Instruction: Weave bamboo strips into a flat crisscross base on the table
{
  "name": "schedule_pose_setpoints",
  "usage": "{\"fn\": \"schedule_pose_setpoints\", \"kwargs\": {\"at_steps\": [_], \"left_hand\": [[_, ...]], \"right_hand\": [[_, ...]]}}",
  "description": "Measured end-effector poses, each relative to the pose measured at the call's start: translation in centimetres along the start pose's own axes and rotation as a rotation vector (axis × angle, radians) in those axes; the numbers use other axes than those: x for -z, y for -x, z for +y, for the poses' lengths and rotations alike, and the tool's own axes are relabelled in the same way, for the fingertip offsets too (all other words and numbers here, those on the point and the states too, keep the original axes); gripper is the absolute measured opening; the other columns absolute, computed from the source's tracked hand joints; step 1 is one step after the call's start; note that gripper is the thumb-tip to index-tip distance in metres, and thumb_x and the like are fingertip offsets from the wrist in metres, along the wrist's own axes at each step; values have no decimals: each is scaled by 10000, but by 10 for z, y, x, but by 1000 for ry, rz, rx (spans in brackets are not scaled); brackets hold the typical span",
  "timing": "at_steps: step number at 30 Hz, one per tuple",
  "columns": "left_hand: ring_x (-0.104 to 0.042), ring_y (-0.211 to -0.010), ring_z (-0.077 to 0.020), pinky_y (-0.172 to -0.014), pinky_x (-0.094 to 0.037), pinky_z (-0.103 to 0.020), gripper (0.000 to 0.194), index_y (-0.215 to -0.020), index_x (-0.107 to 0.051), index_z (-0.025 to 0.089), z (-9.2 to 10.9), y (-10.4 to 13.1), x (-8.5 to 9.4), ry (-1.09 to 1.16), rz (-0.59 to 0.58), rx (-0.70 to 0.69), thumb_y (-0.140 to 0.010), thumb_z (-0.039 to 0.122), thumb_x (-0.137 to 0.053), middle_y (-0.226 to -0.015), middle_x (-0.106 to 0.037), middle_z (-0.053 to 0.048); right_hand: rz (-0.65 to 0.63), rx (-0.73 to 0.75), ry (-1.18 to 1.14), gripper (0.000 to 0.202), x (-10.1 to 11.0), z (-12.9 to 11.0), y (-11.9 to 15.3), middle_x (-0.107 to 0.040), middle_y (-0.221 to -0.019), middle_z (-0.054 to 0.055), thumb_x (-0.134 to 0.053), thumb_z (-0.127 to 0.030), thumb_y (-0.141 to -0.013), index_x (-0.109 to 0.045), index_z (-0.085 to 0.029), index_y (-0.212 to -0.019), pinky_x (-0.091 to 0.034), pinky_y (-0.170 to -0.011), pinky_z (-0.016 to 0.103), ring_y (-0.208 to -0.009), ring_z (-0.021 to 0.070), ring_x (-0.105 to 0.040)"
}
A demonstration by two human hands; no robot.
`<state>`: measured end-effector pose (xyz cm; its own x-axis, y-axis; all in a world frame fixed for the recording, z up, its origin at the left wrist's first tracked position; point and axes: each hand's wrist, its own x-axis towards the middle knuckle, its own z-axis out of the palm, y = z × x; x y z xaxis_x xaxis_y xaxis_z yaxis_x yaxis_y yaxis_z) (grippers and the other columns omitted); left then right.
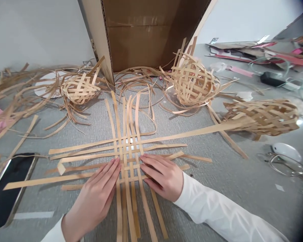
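A flat open weave of pale strips (127, 161) lies on the grey tabletop, with strips running up and down crossed by others running left and right. My left hand (96, 193) rests palm down on its left side, fingers straight and side by side, fingertips at the crossings. On the right side of the weave, my right hand (164, 174) lies with its fingers spread a little and fingertips on the crossings. Neither hand grips a strip. One long wide strip (192, 132) extends from the weave toward the right. The palms hide parts of several crosswise strips.
Woven pieces sit at the back left (80, 88), back right (192, 80) and right (265, 116). A cardboard box (141, 37) stands behind. Loose strips (22, 84), a phone (11, 188), a white mouse (286, 151) and glasses (288, 164) lie around.
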<state>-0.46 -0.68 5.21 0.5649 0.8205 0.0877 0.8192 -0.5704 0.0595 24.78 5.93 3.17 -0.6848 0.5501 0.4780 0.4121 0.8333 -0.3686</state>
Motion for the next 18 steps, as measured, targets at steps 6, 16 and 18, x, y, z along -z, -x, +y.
{"fn": "schedule_pose_setpoints", "kwargs": {"at_steps": [6,16,18], "left_hand": [[-400,-1315,-229,-1011,-454,-386,605,-1474,-191,142,1,-2,0,57,37,13,-895,84,-361,-1442,-414,-87],[-417,-1304,-236,-1004,-463,-394,622,-1468,-219,154,1,-5,-3,91,68,22,-871,53,-362,-1423,-446,-87],[-420,-1302,-233,-1005,-462,-391,627,-1466,-228,159,1,-5,-2,101,82,20,-865,38,-359,-1416,-456,-85]], "right_hand": [[58,-29,-19,216,-4,-2,-1,-651,-1090,145,-522,-142,-840,-625,-129,-1029,-545,-869,421,-1102,253,-584],[90,-62,-29,186,-6,-1,-1,-657,-1074,130,-523,-118,-845,-633,-130,-995,-549,-849,418,-1066,254,-597],[105,-68,-23,175,-7,-1,-2,-661,-1062,124,-520,-120,-853,-637,-139,-983,-555,-828,414,-1048,247,-605]]}}
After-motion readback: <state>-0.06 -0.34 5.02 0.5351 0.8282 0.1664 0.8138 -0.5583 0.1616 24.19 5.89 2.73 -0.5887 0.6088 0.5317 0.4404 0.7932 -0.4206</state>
